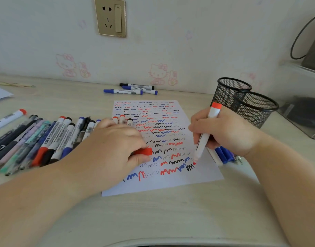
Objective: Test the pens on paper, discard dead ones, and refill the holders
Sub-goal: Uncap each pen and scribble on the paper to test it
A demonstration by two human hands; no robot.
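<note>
Red marker [204, 138] in right hand [224, 131]

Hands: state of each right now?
Left hand: closed, pinching the red cap.
Right hand: closed around the red marker, tip on the paper.

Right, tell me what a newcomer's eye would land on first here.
First, the sheet of paper at mid-desk, crowded with red, blue and black test scribbles. On it the right hand grips an uncapped red marker, tip at the paper, while the left hand holds its red cap. Next come the long row of pens at left and two black mesh holders at right.
</note>
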